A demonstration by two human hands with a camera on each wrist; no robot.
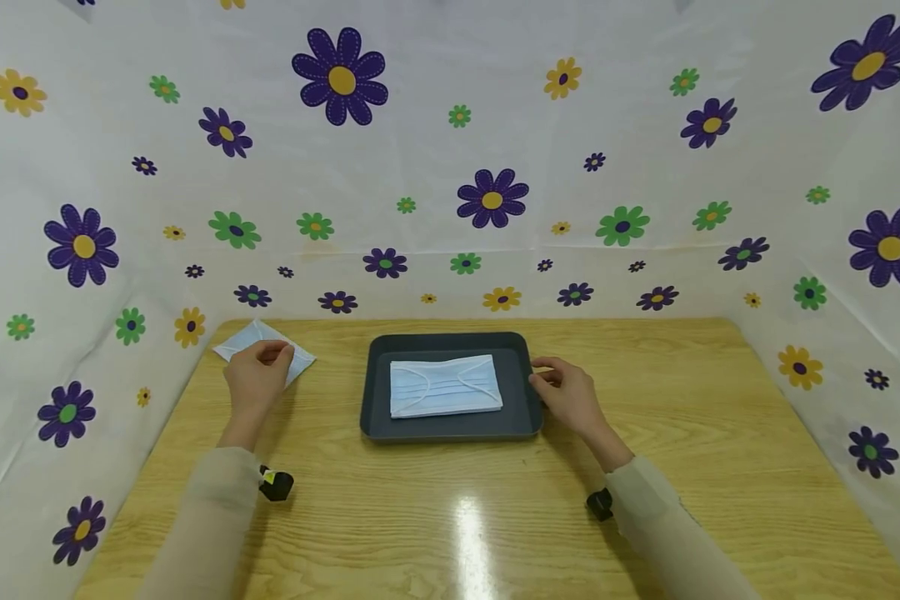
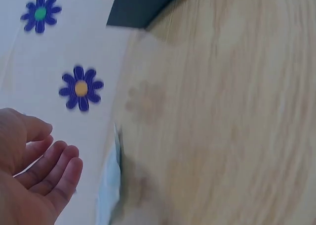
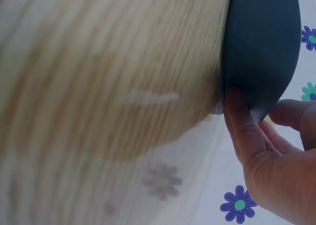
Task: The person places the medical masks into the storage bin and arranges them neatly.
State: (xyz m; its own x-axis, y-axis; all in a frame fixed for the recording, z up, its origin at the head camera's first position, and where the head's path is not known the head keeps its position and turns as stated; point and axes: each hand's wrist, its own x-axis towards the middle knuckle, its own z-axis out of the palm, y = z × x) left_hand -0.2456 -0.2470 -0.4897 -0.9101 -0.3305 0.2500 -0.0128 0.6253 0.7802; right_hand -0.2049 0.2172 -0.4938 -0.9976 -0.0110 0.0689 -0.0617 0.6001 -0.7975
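Observation:
A light blue pleated face mask (image 1: 444, 387) with white ear loops lies flat inside a dark grey tray (image 1: 450, 429); whether others lie beneath it I cannot tell. My right hand (image 1: 567, 395) holds the tray's right edge, thumb at the rim and fingers against the outer wall (image 3: 261, 42). Over at the table's far left corner, my left hand (image 1: 257, 372) hovers above a second face mask (image 1: 249, 335) and partly covers it. In the left wrist view its fingers are loosely bent, with a gap between them and that mask (image 2: 109, 185).
The wooden table (image 1: 390, 508) runs up to a white flower-print cloth (image 1: 420, 167) at the back and both sides. A black wrist device (image 1: 276, 483) shows by the left sleeve, another (image 1: 599, 504) by the right.

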